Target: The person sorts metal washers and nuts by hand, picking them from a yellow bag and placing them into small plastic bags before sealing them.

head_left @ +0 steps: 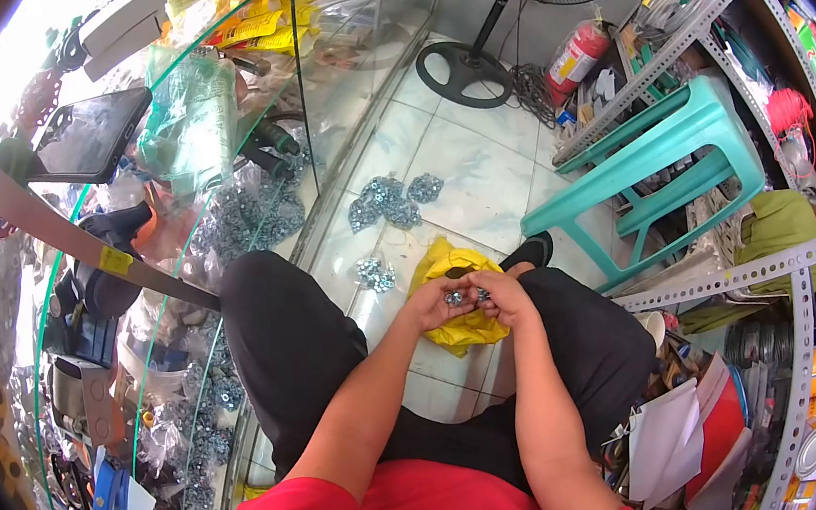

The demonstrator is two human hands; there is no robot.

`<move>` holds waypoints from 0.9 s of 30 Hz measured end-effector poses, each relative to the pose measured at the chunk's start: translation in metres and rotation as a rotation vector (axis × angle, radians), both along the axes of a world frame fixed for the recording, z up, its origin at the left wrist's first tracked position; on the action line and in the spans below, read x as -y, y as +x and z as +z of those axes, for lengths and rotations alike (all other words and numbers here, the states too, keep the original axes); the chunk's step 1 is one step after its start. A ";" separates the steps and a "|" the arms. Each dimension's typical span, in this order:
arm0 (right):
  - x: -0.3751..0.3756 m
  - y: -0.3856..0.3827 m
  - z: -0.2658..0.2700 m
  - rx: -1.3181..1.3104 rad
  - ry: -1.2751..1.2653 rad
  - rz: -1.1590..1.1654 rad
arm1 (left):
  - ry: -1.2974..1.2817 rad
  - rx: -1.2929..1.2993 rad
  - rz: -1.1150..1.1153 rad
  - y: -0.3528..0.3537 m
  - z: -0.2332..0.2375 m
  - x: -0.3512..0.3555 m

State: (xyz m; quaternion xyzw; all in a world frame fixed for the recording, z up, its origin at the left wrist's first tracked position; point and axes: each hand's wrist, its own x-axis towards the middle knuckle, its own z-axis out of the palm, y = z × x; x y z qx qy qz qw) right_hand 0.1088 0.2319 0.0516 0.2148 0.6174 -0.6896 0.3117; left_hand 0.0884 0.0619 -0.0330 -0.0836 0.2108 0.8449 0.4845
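Both hands meet above a yellow plastic bag (443, 251) on the floor between my knees. My left hand (430, 307) is turned palm up, its fingers curled around a few small shiny metal nuts (454, 298). Close against it, my right hand (504, 298) pinches more of these small metal pieces; their exact shape is hard to make out. A small clear bag of nuts (376, 275) lies on the tiles to the left of the yellow bag. Farther forward sit larger clear bags of nuts (384, 203). The inside of the yellow bag is hidden.
A glass display case (245, 153) full of bagged hardware runs along my left. To the right are a green plastic stool (641, 183), metal shelving (733, 283) and papers (666, 442). A standing fan (484, 35) and a red fire extinguisher (577, 56) stand ahead.
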 end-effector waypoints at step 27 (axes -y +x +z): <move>0.011 0.012 -0.022 -0.682 0.548 0.185 | 0.035 0.041 0.191 -0.013 -0.010 0.009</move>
